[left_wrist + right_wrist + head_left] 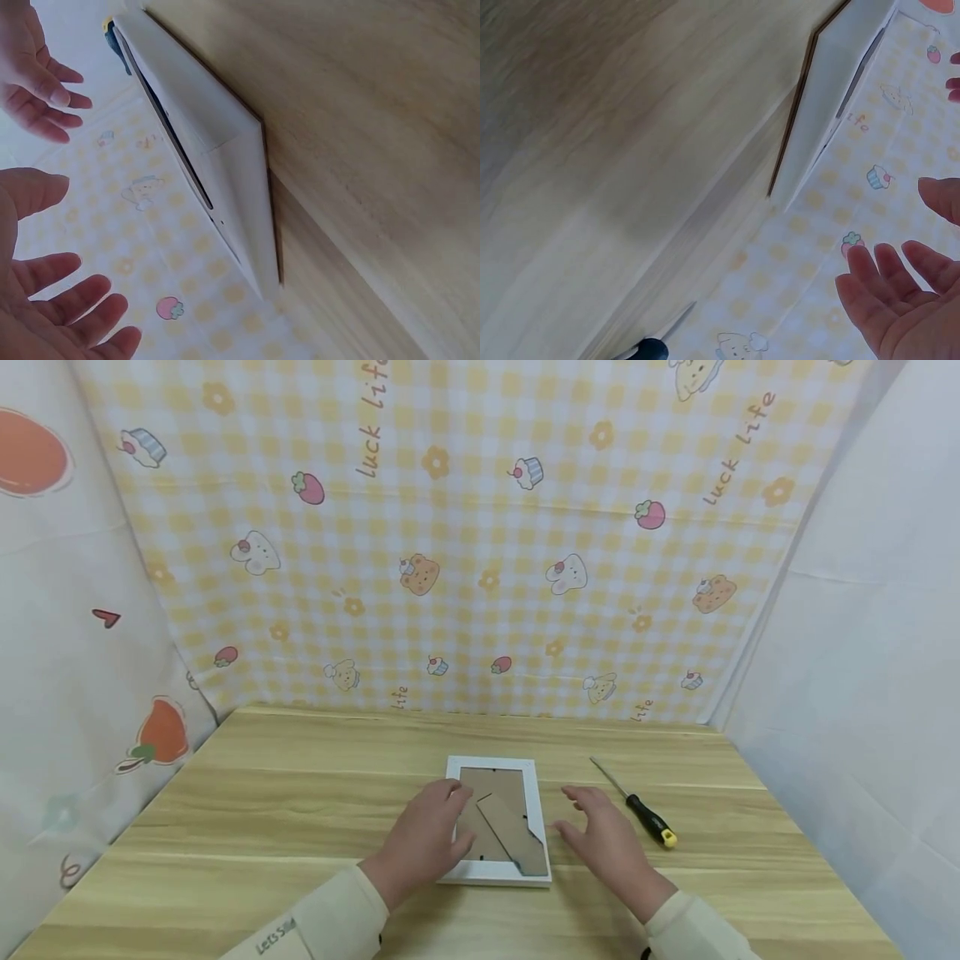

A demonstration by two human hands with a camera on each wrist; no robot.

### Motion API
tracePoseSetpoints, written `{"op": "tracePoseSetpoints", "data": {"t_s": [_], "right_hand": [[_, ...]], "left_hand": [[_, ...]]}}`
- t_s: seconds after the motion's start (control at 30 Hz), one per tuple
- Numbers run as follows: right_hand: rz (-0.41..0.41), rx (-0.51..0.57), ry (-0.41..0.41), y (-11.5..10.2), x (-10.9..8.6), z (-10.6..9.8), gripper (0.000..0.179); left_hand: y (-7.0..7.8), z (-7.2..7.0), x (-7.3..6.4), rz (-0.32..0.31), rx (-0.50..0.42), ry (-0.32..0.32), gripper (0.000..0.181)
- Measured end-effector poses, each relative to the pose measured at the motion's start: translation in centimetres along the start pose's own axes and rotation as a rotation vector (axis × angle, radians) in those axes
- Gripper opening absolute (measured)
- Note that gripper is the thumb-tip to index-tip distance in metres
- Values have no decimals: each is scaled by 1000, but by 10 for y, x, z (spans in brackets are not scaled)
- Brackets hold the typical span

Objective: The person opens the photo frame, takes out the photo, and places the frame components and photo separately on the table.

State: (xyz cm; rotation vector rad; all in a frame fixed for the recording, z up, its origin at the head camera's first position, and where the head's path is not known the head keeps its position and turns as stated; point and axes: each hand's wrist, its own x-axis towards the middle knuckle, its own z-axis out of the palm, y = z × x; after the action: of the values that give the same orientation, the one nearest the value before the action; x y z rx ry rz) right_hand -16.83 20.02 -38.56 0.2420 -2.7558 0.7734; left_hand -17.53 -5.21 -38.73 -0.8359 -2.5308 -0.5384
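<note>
A white picture frame [532, 793] lies back side up on the wooden table, showing its brown backing board [491, 779]. A stand leg [513, 835] lies flat against that board, and small dark tabs dot the opening's edge. My left hand [420, 835] hovers over the frame's left side, hiding part of that edge; its fingers are loosely bent and hold nothing. To the right of the frame is my right hand [607, 843], empty, with fingers spread and relaxed. Both wrist views show the hands apart from the frame's white side [217, 150].
A screwdriver [648, 820] with a black and yellow handle lies right of my right hand, its shaft pointing away to the back left. Behind the table [300, 793] hangs a yellow checked curtain [480, 527]; white cloths flank both sides.
</note>
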Motion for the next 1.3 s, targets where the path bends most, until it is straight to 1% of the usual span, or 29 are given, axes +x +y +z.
{"op": "tracePoseSetpoints", "data": {"t_s": [0.13, 0.23, 0.33, 0.43, 0.6, 0.7, 0.93, 1.17, 1.3], "right_hand": [[5, -21, 1, 4, -1, -1, 48], [13, -31, -1, 7, -1, -3, 48], [32, -37, -6, 10, -1, -5, 48], [52, -48, -12, 13, -1, -9, 48], [64, -83, 0, 23, -1, -12, 47], [76, -94, 1, 31, -1, -14, 46], [118, -108, -31, 45, 1, -18, 46], [148, -108, -54, 62, 6, -21, 48], [156, -112, -56, 68, 7, -22, 46]], "left_hand": [[2, 1, 0, 37, 52, 18, 39], [4, 2, 1, 56, 68, 23, 38], [7, 1, 2, 70, 77, 14, 39], [10, 1, 3, 74, 83, -11, 41], [15, 3, 4, 82, 106, -43, 44], [17, 5, 4, 95, 124, -43, 44], [20, 8, 4, 120, 157, -37, 43], [22, 9, 4, 111, 149, -64, 41], [24, 12, 3, 121, 162, -65, 39]]}}
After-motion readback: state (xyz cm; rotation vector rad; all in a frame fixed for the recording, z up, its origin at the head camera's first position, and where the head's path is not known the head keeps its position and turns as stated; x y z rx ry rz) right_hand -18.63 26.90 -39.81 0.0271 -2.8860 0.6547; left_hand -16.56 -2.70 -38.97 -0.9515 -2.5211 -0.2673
